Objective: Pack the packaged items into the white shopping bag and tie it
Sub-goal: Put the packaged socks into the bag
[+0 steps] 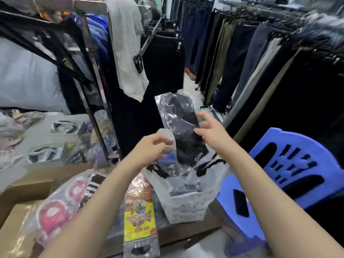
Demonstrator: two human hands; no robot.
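- Right now the white shopping bag [188, 205] stands open just below both sets of fingers, its black handles [208, 164] spread at the rim; dark packaged items lie inside, too blurred to count.
- Above the bag's mouth hangs one clear packet of black socks [183, 131], tilted, its lower end dipping toward the opening.
- On the right hand [210, 133] the fingers are spread and loosely curled against the packet's right edge; whether they pinch it I cannot tell.
- On the left hand [149, 148] the fingers are pinched on a clear flap at the packet's lower left, beside a blue packet [167, 157] at the bag's rim.
- Left of the left fingers and nearer the camera lie one long yellow-and-red packet [139, 216] and one clear pack with pink round items [55, 211].
- Two grey boxes [46, 153] sit further left, well apart from the fingers.
- One blue plastic chair [290, 164] stands right of the right fingers, with a dark flat object [241, 202] on its seat.
- Everything rests on a dark tabletop [167, 233] with cardboard boxes [18, 202] at its left; racks of hanging trousers [242, 62] fill the room beyond the fingers.
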